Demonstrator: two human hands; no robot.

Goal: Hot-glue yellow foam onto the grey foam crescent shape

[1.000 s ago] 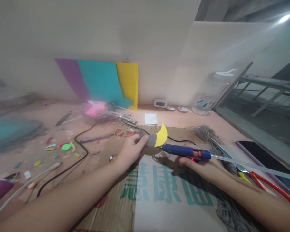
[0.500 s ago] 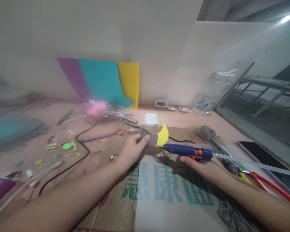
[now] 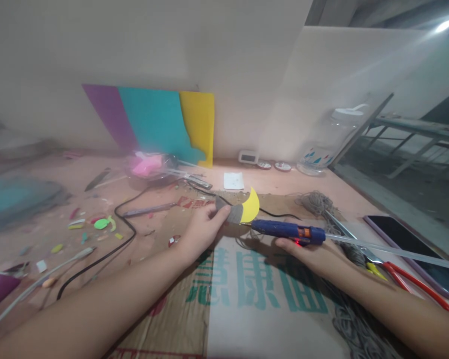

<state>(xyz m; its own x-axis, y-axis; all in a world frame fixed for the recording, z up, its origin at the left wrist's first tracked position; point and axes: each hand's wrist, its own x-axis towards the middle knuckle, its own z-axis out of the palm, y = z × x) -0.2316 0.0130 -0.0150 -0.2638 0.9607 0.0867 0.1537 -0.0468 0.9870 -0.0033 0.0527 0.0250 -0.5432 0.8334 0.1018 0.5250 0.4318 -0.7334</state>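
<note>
Pinched between the thumb and fingers of my left hand (image 3: 200, 230) is a yellow paper crescent (image 3: 252, 206). Grey yarn (image 3: 235, 214) covers its left part, while the right horn is bare yellow. My right hand (image 3: 303, 255) grips a blue glue gun (image 3: 284, 229) from below, with a small red light glowing on it. The gun's metal nozzle points left and sits at the lower edge of the crescent, near where the yarn ends; I cannot tell whether it touches. A long clear glue stick (image 3: 389, 247) sticks out of the gun's back end.
Grey yarn (image 3: 316, 202), red-handled scissors (image 3: 404, 279) and a phone (image 3: 415, 254) lie at right. A clear bottle (image 3: 316, 144) stands behind. Colored sheets (image 3: 153, 119) lean on the wall. A black cord (image 3: 130, 239) and several clay scraps (image 3: 103, 223) are at left. Printed cardboard (image 3: 172, 319) lies underneath.
The whole view has shifted slightly, so everything appears a little higher and farther left. Both hands keep their holds, and the nozzle stays at the crescent's lower edge.
</note>
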